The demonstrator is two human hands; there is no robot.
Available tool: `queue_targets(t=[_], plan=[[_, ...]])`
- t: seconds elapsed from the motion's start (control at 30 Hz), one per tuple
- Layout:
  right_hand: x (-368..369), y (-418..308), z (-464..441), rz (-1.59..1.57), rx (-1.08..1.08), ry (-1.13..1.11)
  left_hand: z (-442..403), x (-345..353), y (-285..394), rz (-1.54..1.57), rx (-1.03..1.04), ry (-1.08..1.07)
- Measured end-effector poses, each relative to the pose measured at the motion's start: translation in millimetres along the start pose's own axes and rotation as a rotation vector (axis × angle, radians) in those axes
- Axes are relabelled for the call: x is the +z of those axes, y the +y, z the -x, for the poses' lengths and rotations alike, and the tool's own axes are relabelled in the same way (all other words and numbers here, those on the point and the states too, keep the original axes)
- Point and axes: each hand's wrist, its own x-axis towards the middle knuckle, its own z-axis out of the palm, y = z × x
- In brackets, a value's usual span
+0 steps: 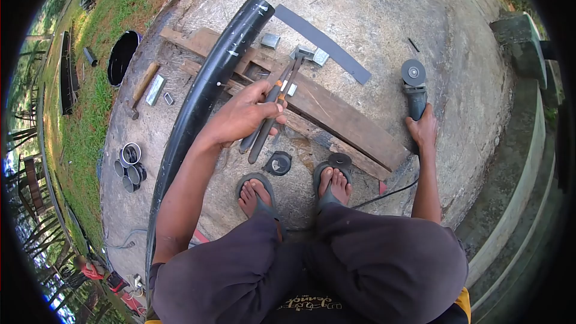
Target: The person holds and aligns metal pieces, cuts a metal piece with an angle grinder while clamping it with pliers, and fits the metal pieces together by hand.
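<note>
My left hand (243, 114) is closed around a pair of long-handled tongs (262, 138) with dark handles and orange marks. The tongs' far ends reach a short piece of square metal tube (305, 53); whether they grip it or only touch it I cannot tell. On the right, my right hand (423, 129) is wrapped round the body of an angle grinder (415, 101). Its round disc (413, 72) points away from me, and the grinder rests on or just above the concrete. Under the tongs lies a wooden plank frame (342, 114).
A long black pipe (225, 63) crosses the planks on the left. Grey metal strips (324, 42) lie beyond. A hammer (143, 87), cut tube pieces (155, 90), black pipe rings (131, 155) and a tape measure (278, 163) are around. A cable (390, 194) trails near my right foot.
</note>
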Motion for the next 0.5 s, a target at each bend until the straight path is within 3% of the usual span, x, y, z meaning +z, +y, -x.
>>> queue_targets(t=[0.17,0.27,0.37,0.5], plan=[[1.8,-0.9,-0.3,0.012,0.015,-0.014,7.7,4.5,-2.5,0.072,-0.075,-0.032],[2.1,-1.0,-0.1,0.007,0.011,-0.004,22.4,6.3,-11.4,0.0,-0.02,-0.019],[5.8,5.5,-0.4,-0.003,-0.007,0.034,45.1,7.0,-42.6,0.049,0.085,0.096],[9.0,9.9,0.5,-0.043,-0.035,0.05,74.3,-2.1,-102.1,-0.209,-0.056,0.288]])
